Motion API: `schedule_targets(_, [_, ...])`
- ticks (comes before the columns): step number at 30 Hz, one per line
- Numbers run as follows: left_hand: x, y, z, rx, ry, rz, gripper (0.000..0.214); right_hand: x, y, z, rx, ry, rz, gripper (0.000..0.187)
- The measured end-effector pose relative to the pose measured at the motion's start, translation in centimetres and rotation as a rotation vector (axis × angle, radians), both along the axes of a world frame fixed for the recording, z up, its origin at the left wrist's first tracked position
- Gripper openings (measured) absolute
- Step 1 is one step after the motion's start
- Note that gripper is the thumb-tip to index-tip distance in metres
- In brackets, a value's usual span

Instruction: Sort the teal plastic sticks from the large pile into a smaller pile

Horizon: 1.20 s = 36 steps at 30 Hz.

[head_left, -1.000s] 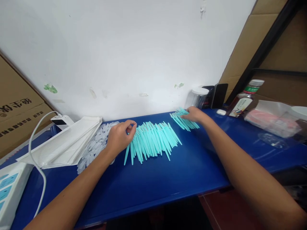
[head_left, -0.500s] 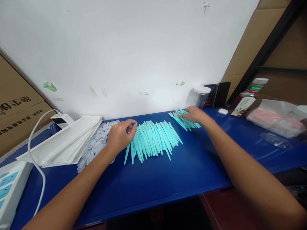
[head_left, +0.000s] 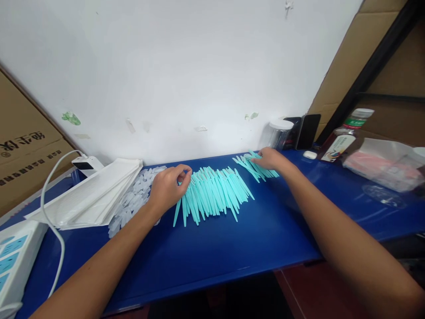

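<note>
A long row of teal plastic sticks (head_left: 215,192) lies fanned out on the blue table (head_left: 259,239). My left hand (head_left: 168,188) rests at the row's left end, thumb and forefinger pinched on one stick there. A smaller heap of the same teal sticks (head_left: 257,166) lies at the back right. My right hand (head_left: 270,158) lies on that heap with its fingers curled over it. Clear plastic pieces (head_left: 134,199) are piled just left of my left hand.
A stack of white bags (head_left: 89,195) lies at the left, with a white power strip (head_left: 13,257) and cable in front. At the back right stand a clear jar (head_left: 278,133), a phone (head_left: 308,130), a bottle (head_left: 341,135) and plastic bags (head_left: 381,164). Cardboard boxes flank both sides.
Both hands stay almost where they were. The left hand's fingers have shifted slightly right along the row's end; the view has tilted a little.
</note>
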State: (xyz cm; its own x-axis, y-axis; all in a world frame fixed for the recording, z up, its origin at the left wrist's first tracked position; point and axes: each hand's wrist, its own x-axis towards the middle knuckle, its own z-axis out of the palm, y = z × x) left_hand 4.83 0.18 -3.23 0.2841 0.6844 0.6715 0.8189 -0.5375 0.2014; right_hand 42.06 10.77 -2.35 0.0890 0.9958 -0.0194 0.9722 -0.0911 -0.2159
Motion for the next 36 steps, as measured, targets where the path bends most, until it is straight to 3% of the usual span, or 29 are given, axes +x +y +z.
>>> schedule_targets(12, [0.0,-0.1,0.1,0.006,0.008,-0.01,0.016,-0.1,-0.2,-0.1,-0.042,0.087,-0.037,0.047])
schedule_targets(23, [-0.1,0.0,-0.1,0.006,0.014,-0.021,0.017,-0.5,-0.8,0.5,-0.094,0.174,-0.027,0.027])
schedule_targets(36, [0.0,0.0,0.0,0.006,0.014,-0.03,0.017,-1.0,-1.9,1.3,-0.118,0.16,0.01,0.032])
